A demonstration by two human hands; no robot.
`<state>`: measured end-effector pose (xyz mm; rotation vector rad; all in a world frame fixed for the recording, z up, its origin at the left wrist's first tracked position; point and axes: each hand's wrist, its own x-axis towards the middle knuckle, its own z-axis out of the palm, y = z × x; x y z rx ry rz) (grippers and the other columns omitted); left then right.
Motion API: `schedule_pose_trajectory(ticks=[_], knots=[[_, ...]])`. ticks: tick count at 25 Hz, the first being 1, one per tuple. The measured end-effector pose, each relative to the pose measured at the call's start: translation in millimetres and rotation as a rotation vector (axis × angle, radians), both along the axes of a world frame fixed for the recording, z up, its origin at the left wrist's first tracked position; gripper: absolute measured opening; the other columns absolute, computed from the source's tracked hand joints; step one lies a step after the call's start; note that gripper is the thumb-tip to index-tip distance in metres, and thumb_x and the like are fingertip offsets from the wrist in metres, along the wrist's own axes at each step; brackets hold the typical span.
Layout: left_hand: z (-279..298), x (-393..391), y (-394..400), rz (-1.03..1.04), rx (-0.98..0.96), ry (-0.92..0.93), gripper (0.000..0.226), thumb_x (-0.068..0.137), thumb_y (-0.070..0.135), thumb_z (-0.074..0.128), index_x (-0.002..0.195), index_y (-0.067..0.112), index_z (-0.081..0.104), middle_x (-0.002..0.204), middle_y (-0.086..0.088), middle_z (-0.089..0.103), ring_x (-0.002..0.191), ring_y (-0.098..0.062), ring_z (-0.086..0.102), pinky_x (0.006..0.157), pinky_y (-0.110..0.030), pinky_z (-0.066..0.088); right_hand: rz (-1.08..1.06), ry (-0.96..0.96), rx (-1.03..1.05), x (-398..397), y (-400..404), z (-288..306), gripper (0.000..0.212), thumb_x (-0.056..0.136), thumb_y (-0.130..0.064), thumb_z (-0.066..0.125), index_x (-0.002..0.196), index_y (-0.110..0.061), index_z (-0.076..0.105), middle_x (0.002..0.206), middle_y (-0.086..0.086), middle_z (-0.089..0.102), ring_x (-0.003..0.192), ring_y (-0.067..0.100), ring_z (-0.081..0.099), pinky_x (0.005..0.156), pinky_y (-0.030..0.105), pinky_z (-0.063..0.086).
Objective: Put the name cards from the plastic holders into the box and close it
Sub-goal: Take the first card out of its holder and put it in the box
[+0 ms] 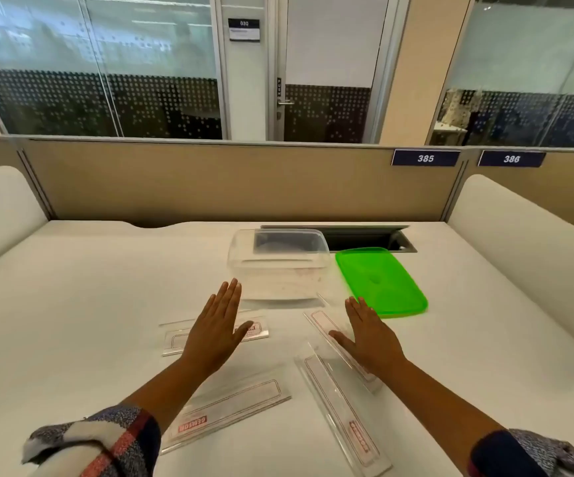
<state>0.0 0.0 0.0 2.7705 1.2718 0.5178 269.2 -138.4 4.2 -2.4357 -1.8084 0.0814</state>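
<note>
A clear plastic box (pixel 278 270) stands open at the middle of the white desk, with its green lid (pixel 381 280) lying flat to its right. Several clear plastic holders with white name cards inside lie in front of it: one at the left (pixel 175 339), one at the near left (pixel 230 407), one at the near right (pixel 344 407) and one at the right (pixel 323 321). My left hand (pixel 215 328) hovers flat over the left holder, fingers together and empty. My right hand (pixel 371 335) is flat over the right holder, also empty.
A beige partition (pixel 244 180) closes the back of the desk (pixel 72 304). A dark cable slot (pixel 364 235) is sunk in the desk behind the box. Padded white dividers (pixel 519 235) rise at both sides.
</note>
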Motion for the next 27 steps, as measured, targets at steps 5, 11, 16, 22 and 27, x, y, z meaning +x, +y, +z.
schedule_pose_trajectory(ticks=[5,11,16,22,27], knots=[[-19,-11,1,-0.052,0.027,0.154,0.088,0.075,0.067,-0.018,0.144,0.015,-0.006,0.157,0.000,-0.001,0.140,-0.019,-0.017,0.116,-0.030,-0.003,-0.129,0.103,-0.123,9,-5,-12,0.068,0.089,-0.059,0.036,0.143,-0.018,0.029,0.150,0.005,0.038,0.136,0.021,0.037,0.108,0.036,0.035],[-24,-15,-2,-0.115,-0.011,0.238,0.092,0.073,0.068,-0.022,0.147,0.018,0.003,0.158,0.001,0.007,0.141,-0.018,-0.013,0.117,-0.031,-0.001,-0.177,0.113,-0.153,7,-1,-12,0.054,0.089,-0.050,0.044,0.129,-0.014,0.048,0.133,0.006,0.056,0.122,0.026,0.053,0.100,0.036,0.043],[-14,-17,2,-0.130,-0.023,0.243,0.090,0.075,0.067,-0.017,0.147,0.020,0.006,0.158,0.002,0.011,0.143,-0.016,-0.008,0.117,-0.031,-0.002,-0.188,0.109,-0.164,6,1,-13,0.055,0.086,-0.056,0.044,0.121,-0.014,0.053,0.124,0.006,0.062,0.113,0.026,0.059,0.091,0.036,0.048],[-7,-10,-7,-0.129,-0.087,0.183,0.091,0.073,0.069,-0.015,0.147,0.021,0.007,0.158,0.004,0.014,0.146,-0.015,0.001,0.119,-0.032,0.005,-0.165,0.327,-0.225,18,5,-7,0.059,0.084,-0.066,0.040,0.103,-0.013,0.058,0.111,0.007,0.063,0.116,0.030,0.055,0.082,0.035,0.043],[1,-7,-27,-0.076,-0.086,0.073,0.096,0.071,0.072,-0.017,0.147,0.021,0.014,0.157,0.003,0.015,0.145,-0.014,0.001,0.118,-0.032,0.008,-0.167,0.490,-0.031,8,-14,-1,0.081,0.083,-0.062,0.047,0.145,-0.015,0.024,0.158,0.003,0.013,0.145,0.020,0.013,0.116,0.040,0.021]])
